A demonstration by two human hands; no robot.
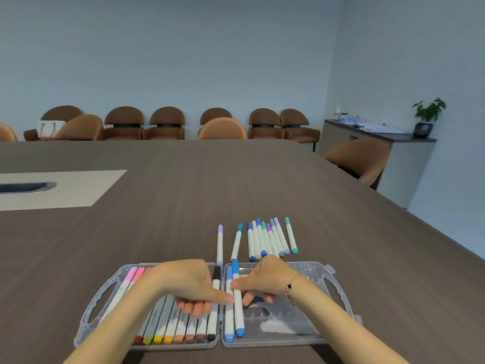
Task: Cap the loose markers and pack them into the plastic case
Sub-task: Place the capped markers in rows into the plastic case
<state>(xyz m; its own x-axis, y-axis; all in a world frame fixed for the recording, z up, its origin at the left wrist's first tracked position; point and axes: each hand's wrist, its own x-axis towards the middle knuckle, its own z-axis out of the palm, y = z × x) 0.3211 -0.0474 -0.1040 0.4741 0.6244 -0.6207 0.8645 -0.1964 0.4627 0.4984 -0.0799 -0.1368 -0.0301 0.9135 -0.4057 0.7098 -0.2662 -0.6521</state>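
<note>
An open clear plastic case (pixel 86 316) lies on the table in front of me. Its left half holds a row of capped markers (pixel 181 329) from pink to black. The right half (pixel 301 334) holds one light blue marker (pixel 229 324) at its left edge. My left hand (pixel 183 282) and my right hand (pixel 267 279) both pinch a second blue marker (pixel 238 311) over the right half, beside the first. Beyond the case lie loose capped markers: a lilac one (pixel 220 243), a teal-blue one (pixel 236 243), a bunch of several blues, greens and purples (pixel 265 240), and a mint one (pixel 290 235).
The brown table (pixel 183 185) stretches far ahead, with a beige inset and cable slot (pixel 29 187) at the left. Chairs (pixel 162 124) line the far edge and the right side. A sideboard with a potted plant (pixel 426 116) stands at the right wall.
</note>
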